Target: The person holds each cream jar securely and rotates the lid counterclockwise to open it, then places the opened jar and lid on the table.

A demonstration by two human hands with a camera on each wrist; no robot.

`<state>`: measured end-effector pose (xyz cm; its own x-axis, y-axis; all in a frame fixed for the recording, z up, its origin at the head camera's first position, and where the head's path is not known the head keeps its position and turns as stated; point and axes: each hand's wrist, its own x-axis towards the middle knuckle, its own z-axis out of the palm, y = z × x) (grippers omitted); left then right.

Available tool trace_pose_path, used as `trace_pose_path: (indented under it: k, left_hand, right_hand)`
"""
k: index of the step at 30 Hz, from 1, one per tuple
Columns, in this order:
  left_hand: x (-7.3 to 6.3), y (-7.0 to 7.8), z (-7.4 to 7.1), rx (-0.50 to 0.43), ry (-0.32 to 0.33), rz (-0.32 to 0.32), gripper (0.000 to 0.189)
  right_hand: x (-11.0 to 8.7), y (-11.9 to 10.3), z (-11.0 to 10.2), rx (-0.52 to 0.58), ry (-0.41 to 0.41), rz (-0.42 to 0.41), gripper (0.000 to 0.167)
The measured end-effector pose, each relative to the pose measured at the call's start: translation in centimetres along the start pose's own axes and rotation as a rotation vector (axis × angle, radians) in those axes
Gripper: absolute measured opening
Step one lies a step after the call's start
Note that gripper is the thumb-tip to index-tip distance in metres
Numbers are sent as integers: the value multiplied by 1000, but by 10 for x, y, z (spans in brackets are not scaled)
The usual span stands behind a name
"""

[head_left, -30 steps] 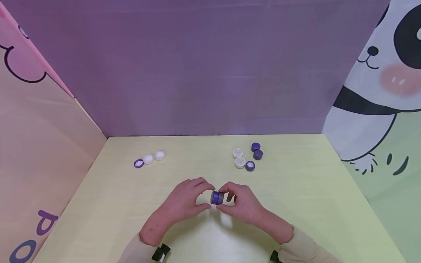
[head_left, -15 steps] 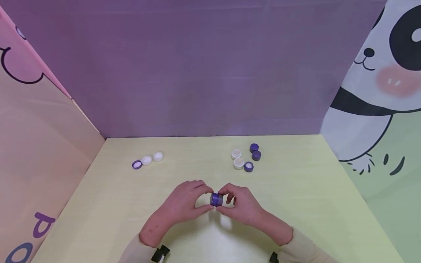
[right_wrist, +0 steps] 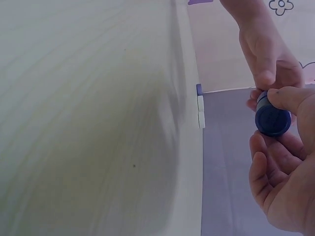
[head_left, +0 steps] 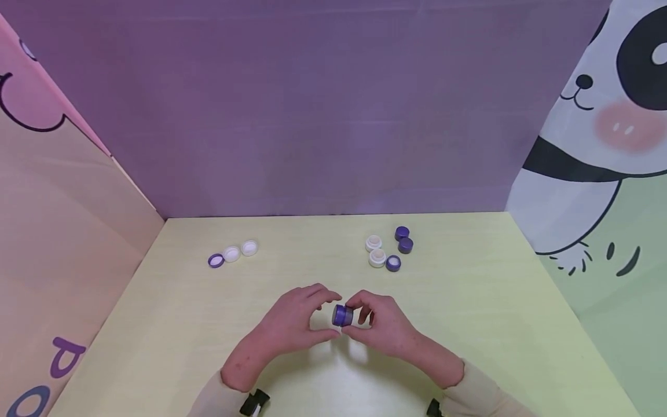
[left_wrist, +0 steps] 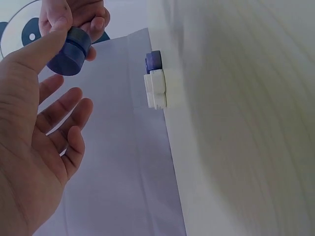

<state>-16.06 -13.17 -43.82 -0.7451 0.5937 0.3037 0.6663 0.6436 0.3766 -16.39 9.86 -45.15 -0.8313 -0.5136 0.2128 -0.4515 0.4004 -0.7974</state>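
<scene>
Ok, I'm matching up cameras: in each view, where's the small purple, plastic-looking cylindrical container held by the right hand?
Head: the purple cylindrical container is below centre, slightly right.
Left wrist: the container is at upper left.
Right wrist: the container is at the right, about mid-height.
Shared landmark: the pale wood-grain tabletop, bottom in head, right in left wrist, left in right wrist.
</scene>
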Motion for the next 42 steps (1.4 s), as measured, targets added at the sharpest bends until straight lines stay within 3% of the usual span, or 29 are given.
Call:
trace_pose_path:
  k: [11, 19, 32, 38, 42]
  left_hand:
    - [1, 5, -3, -28, -23, -17, 35]
    - [-2, 4, -1, -95, -26, -14, 39]
    - [-7, 4, -8, -87, -96, -171, 35]
    - [-11, -4, -6, -83, -69, -209, 36]
    - [-15, -9, -3, -71, -40, -227, 34]
  right_hand:
    - [1, 0, 2, 26, -16, -20, 30]
    - [-1, 0, 5, 19, -14, -27, 31]
    - [-1, -1, 6, 11, -6, -34, 40]
    - [-2, -1, 6, 15, 13, -87, 37]
    - [-3, -1, 6, 28, 29, -78, 37]
